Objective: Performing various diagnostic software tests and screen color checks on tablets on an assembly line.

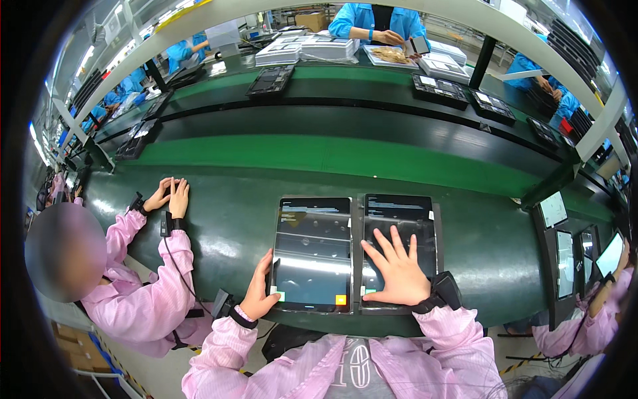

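Two tablets lie side by side, screens up, on the dark green bench. The left tablet (312,249) shows a dark screen with small lines of text, a green square at its lower left corner and an orange one at its lower right. My left hand (259,290) grips its lower left edge, thumb on the front near the green square and fingers along the side. The right tablet (399,214) has a similar dark screen. Over its lower part my right hand (400,271) lies with fingers spread, hiding much of the screen; it grips nothing.
At left a person in pink rests both hands (171,198) on the bench (219,219). Lit tablets (565,263) stand in a dark rack at right, beside another person. Beyond a green strip, black trays (438,91) line the far belt, where workers in blue sit.
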Demonstrator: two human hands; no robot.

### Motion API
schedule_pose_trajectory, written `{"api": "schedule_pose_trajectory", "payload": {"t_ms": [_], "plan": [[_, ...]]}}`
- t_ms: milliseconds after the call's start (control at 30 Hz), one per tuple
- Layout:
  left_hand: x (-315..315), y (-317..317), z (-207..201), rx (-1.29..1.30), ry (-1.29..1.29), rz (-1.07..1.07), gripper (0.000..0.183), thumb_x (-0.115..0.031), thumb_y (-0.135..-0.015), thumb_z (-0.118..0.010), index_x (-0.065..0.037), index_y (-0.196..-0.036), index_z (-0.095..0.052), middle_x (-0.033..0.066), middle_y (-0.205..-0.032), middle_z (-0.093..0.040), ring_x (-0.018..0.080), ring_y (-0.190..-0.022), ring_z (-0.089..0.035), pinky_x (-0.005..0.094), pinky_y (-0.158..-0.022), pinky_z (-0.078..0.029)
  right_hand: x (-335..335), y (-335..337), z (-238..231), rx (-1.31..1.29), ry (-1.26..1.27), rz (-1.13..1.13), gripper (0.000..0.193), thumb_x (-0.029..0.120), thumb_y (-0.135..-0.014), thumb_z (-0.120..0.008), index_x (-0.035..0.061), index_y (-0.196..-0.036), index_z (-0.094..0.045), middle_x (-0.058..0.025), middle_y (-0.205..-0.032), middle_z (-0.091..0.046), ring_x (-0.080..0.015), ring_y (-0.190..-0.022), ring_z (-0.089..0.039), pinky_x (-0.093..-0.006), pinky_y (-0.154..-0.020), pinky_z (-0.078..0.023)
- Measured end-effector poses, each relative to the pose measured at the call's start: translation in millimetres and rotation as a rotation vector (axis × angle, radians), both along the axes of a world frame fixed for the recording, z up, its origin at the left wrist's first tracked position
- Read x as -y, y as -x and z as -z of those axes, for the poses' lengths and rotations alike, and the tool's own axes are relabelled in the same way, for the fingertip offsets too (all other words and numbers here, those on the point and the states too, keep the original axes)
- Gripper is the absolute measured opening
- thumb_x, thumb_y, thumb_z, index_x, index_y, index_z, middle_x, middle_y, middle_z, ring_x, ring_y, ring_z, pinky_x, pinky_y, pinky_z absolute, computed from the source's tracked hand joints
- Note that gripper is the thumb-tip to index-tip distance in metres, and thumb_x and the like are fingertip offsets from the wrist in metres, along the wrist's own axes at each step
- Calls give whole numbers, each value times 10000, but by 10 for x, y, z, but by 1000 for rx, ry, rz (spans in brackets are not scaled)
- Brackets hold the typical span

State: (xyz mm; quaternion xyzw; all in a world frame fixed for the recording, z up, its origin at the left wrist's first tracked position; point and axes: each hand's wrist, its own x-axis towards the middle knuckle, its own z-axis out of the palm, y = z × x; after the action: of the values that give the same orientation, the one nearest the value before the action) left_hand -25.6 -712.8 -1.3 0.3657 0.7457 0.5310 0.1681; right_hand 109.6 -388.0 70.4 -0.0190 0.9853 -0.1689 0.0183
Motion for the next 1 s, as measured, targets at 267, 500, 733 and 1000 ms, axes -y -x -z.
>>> {"api": "schedule_pose_trajectory", "payload": {"t_ms": [267,500,733,1000], "plan": [[-201,292,-10,86,-116,-145,914,19,-621,-519,-63,-1468,-185,164,-1504,-259,319,-1310,-368,374,-1020,-332,-438,134,-7,-46,46,129,1018,578,-646,-735,137,-1457,-305,-191,-1537,-173,-445,-1425,-31,-705,-1056,-13],[-643,784,1,-168,-93,-188,811,74,-677,-513,-58,-1439,-272,138,-1468,-361,304,-1314,-411,353,-970,-373,-591,404,61,-126,-32,227,871,562,-672,-718,125,-1378,-452,-198,-1529,-190,-433,-1428,-20,-699,-1060,6],[-645,784,9,-165,-166,-159,782,56,-687,-500,-50,-1433,-290,157,-1421,-432,286,-1326,-406,367,-1034,-330,-553,447,146,-159,-64,247,832,573,-686,-700,130,-1357,-485,-185,-1526,-211,-432,-1427,-34,-688,-1067,14],[-577,708,4,-151,-144,-178,816,20,-683,-500,-40,-1451,-230,163,-1443,-378,315,-1308,-407,403,-1054,-325,-513,360,41,-166,-20,236,963,556,-672,-723,140,-1447,-329,-194,-1521,-211,-443,-1422,-47,-693,-1062,11]]}}
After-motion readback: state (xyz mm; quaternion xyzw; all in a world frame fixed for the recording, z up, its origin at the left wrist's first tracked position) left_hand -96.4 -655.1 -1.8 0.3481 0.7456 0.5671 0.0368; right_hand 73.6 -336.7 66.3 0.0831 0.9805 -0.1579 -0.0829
